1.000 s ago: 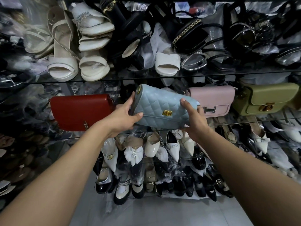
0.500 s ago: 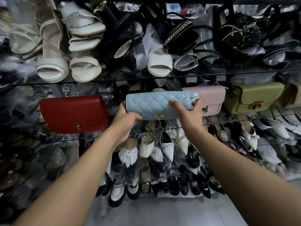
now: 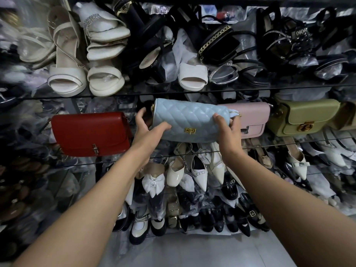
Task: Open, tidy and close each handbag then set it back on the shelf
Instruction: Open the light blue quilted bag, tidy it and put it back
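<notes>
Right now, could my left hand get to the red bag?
Probably yes: the red bag sits right beside your left hand, front uncovered, though that hand grips the blue bag.

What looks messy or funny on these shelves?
The blue quilted bag isn't lined up with the red bag and pink bag. The left hand and right hand hold it tilted, and a bit of strap pokes out its right end. Above, the shoes lie heaped on each other.
</notes>
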